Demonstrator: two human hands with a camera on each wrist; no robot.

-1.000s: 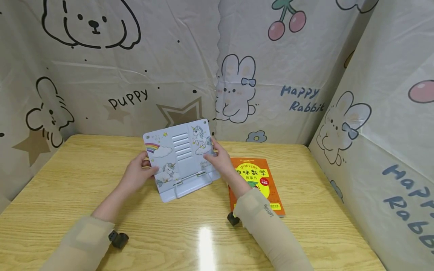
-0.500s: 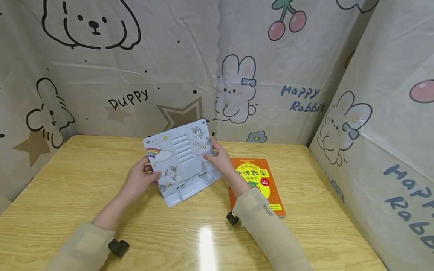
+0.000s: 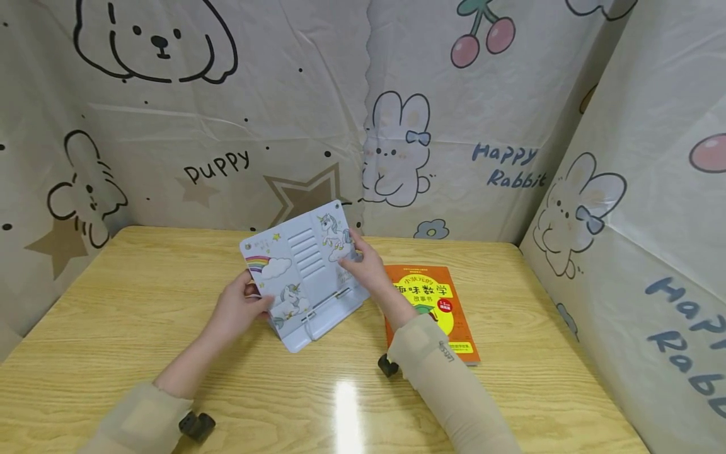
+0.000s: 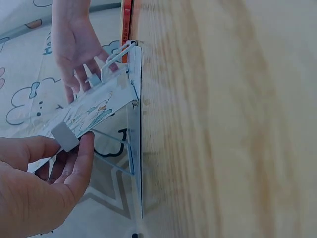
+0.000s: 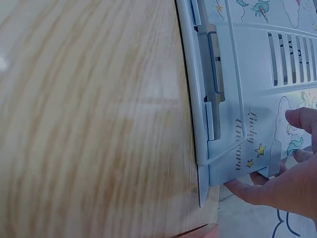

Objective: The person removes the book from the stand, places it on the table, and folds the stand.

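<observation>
A pale blue-white book stand with unicorn and rainbow prints stands tilted back on the table, turned at an angle. My left hand holds its left edge, thumb in front and fingers behind. In the left wrist view, the left hand pinches the panel beside a small side tab, and a wire prop runs from panel to base. On the opposite edge, my right hand grips with thumb in front. The right wrist view has the right hand by the other tab, near a wire page holder.
An orange and yellow book with Chinese lettering lies to the right, partly under the right forearm. The wooden table meets a cartoon-printed cloth at the back, and more cloth rises on the right.
The stand has turned, its left side swinging toward me and its front lip shifting slightly right. My left hand came nearer with that edge, while the right hand stayed almost in place.
</observation>
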